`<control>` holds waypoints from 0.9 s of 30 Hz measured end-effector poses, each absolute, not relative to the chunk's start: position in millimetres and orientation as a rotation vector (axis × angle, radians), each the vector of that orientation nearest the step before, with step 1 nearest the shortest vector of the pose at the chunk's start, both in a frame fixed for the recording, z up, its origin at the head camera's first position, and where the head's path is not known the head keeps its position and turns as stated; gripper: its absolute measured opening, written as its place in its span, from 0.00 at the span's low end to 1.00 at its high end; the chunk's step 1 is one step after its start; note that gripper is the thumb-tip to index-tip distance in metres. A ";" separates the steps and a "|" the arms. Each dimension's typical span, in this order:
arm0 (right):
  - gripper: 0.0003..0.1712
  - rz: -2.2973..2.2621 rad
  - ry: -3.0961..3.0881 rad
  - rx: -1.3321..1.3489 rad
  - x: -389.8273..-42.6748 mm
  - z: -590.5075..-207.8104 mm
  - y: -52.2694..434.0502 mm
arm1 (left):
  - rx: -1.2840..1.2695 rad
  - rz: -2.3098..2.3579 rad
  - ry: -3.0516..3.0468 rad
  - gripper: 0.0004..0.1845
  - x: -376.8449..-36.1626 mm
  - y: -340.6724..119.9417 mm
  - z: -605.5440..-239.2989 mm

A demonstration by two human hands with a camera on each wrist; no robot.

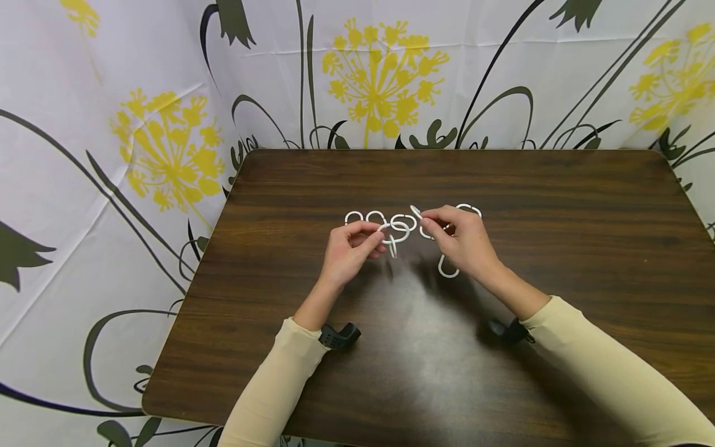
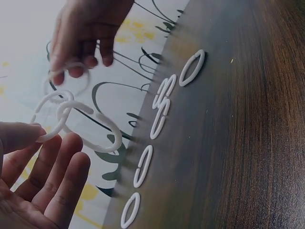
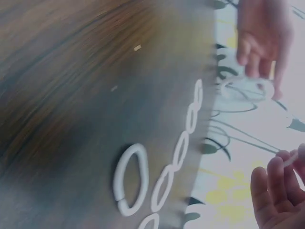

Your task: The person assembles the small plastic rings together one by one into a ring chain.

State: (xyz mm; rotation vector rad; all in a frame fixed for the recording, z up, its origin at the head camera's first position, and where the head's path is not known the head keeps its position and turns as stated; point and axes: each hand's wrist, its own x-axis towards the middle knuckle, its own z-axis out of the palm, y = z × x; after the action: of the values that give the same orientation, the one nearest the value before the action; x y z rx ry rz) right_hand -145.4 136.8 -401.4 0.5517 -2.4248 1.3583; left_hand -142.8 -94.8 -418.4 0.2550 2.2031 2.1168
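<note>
My left hand (image 1: 353, 249) pinches a white plastic oval link (image 2: 61, 125) between thumb and fingertips. A second white link (image 2: 117, 136) is looped through it and hangs below, clear of the table. To the right, my right hand (image 1: 465, 241) pinches another white link (image 1: 414, 210) between thumb and index finger, raised over the table. In the head view this link is slightly apart from the linked pair; in the left wrist view it blurs and overlaps them. The right wrist view shows the right hand's fingers (image 3: 277, 174) curled, its link mostly hidden.
Several loose white links lie on the dark wooden table (image 1: 290, 186), some in a row behind the hands. One link (image 1: 449, 275) lies nearer, below the right hand. A flower-patterned curtain (image 1: 480, 56) hangs past the far edge. Dark bands (image 1: 339, 338) circle the wrists.
</note>
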 end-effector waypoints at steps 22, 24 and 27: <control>0.10 2.076 -2.361 0.462 -129.5 -387.2 113.5 | 0.290 2.096 2.239 0.13 -142.6 -92.8 -417.6; 0.10 2.081 -2.369 0.459 -129.7 -388.6 112.5 | 0.290 2.088 2.246 0.13 -141.9 -92.8 -417.0; 0.10 2.084 -2.379 0.454 -129.8 -389.6 111.6 | 0.286 2.067 2.263 0.13 -140.8 -92.6 -415.6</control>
State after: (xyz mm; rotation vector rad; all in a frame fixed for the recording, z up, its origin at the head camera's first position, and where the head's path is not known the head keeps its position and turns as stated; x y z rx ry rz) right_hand -129.8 111.6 -389.6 0.4535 -2.3792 2.0835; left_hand -140.8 -92.6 -415.6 0.2858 2.2625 2.0669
